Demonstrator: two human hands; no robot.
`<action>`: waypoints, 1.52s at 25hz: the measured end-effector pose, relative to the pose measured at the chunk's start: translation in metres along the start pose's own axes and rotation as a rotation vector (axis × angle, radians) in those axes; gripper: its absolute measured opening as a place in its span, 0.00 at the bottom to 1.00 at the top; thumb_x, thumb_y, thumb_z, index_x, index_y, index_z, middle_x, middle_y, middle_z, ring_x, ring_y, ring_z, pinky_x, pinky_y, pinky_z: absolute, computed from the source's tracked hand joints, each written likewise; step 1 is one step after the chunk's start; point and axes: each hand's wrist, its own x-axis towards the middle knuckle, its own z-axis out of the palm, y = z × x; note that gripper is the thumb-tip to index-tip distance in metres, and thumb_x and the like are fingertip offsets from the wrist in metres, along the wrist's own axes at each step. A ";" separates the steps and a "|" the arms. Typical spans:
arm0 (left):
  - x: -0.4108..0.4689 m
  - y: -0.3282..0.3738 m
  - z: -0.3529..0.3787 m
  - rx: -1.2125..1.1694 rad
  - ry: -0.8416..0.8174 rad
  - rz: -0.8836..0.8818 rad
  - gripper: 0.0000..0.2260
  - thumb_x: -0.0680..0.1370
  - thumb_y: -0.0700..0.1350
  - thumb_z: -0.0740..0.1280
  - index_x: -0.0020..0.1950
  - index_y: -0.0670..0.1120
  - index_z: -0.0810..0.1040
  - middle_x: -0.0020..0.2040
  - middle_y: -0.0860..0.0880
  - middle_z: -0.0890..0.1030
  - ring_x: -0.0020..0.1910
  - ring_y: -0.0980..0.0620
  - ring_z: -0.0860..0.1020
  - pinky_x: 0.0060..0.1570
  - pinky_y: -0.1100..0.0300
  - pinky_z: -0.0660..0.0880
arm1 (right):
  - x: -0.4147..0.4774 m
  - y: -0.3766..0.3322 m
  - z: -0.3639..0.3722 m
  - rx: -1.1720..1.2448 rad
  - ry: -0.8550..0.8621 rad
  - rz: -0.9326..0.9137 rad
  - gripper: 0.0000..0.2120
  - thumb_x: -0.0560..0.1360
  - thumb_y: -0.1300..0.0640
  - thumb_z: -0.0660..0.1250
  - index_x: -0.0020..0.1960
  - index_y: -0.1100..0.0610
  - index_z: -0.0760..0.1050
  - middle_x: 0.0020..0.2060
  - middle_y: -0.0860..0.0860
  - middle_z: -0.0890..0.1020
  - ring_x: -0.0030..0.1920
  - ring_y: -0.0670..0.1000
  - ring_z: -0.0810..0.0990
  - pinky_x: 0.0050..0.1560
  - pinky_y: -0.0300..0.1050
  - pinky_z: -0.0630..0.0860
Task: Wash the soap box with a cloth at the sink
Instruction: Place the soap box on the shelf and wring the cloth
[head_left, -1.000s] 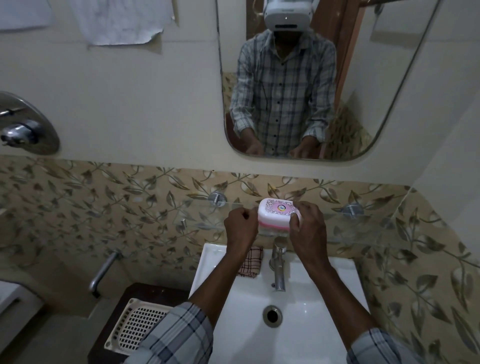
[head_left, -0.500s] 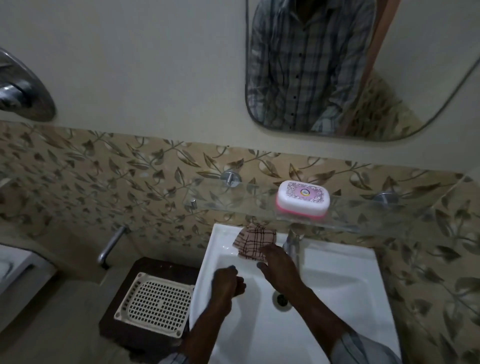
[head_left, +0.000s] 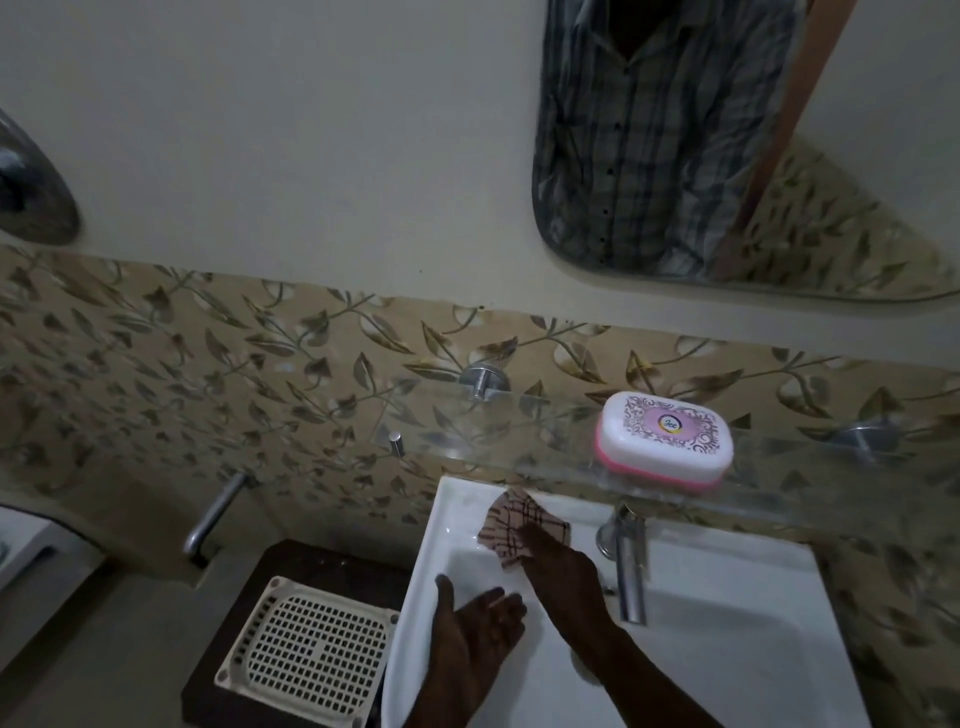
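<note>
Left hand (head_left: 478, 618) open, palm up, over the sink (head_left: 753, 649); right hand (head_left: 563, 569) touches the checked cloth (head_left: 511, 522) at 12 o'clock, grip indiscernible. Beyond the tap (head_left: 631, 566), at 1 o'clock, the soap box (head_left: 665, 439) stands on a glass shelf (head_left: 493, 441) before leaf-patterned tiles (head_left: 208, 338).

We find the soap box (head_left: 665, 440) on the glass shelf (head_left: 519, 454), above and behind the sink (head_left: 753, 577). Our right hand (head_left: 563, 566) meets the cloth (head_left: 506, 522) at the sink's back left corner, left of the tap (head_left: 629, 561). Our left hand (head_left: 478, 623) is nearer us. A perforated tray (head_left: 306, 649) lies left of the sink.
</note>
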 end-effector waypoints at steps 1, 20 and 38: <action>0.000 0.003 0.005 -0.047 -0.048 -0.009 0.42 0.76 0.70 0.57 0.63 0.30 0.73 0.62 0.29 0.77 0.58 0.32 0.77 0.57 0.41 0.73 | -0.009 -0.001 -0.003 0.060 0.015 -0.021 0.15 0.79 0.56 0.63 0.65 0.49 0.78 0.60 0.50 0.83 0.56 0.52 0.82 0.57 0.44 0.78; -0.047 -0.017 0.037 0.531 -0.034 0.526 0.20 0.80 0.38 0.64 0.72 0.40 0.71 0.60 0.37 0.82 0.56 0.38 0.81 0.57 0.41 0.78 | -0.052 -0.006 -0.093 1.143 0.112 0.464 0.04 0.74 0.65 0.72 0.49 0.60 0.84 0.43 0.57 0.88 0.46 0.59 0.86 0.49 0.55 0.81; -0.053 0.010 0.031 1.358 -0.574 0.449 0.12 0.71 0.47 0.76 0.53 0.47 0.85 0.52 0.46 0.87 0.49 0.50 0.84 0.47 0.58 0.79 | -0.058 -0.019 -0.185 0.208 -0.003 -0.145 0.01 0.73 0.58 0.71 0.45 0.55 0.81 0.39 0.50 0.85 0.43 0.51 0.82 0.44 0.48 0.78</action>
